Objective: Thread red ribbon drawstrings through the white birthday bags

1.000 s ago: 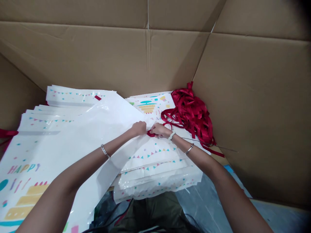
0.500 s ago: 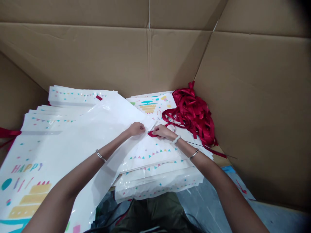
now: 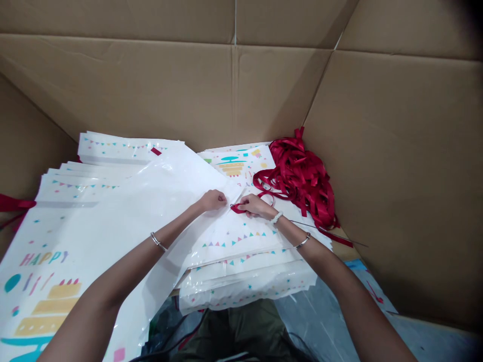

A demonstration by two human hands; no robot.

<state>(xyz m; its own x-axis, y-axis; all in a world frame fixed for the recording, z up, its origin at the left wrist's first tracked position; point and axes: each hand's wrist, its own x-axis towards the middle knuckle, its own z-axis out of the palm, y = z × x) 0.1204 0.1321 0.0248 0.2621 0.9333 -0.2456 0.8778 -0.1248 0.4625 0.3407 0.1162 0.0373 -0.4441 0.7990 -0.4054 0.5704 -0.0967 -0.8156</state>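
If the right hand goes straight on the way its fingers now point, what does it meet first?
Most likely the left hand, which rests on the white plastic bag just beyond the tip of the red ribbon pinched in the right hand. Depth is hard to judge here.

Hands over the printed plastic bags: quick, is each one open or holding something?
Left hand: closed, pinching the white printed plastic bag.
Right hand: closed, holding the red ribbon.
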